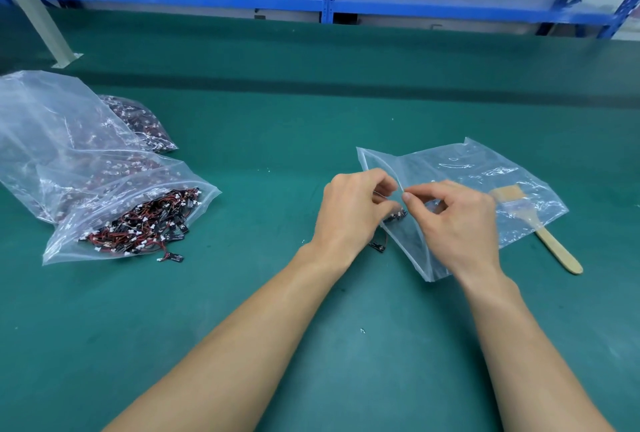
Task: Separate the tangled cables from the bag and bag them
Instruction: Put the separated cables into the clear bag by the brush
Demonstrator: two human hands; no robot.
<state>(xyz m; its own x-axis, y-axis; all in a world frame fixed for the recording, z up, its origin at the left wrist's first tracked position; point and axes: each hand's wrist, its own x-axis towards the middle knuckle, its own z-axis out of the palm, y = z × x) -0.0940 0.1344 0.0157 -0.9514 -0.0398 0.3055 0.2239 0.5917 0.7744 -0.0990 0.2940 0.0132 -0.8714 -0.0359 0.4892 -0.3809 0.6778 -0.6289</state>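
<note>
**Forearms [242, 345] meet at a slippery bag mouth**

Far left, tangled red-and-black cables [138, 224] spill from the full bag [69, 161]. The left hand [353, 210] pinches what seems a small bunch [396, 217] at the flat bag [485, 168], whose lip the right hand [457, 224] pinches open. If that thin film slips, the bunch lands outside; a dangling end [377, 246] may snag.
</note>
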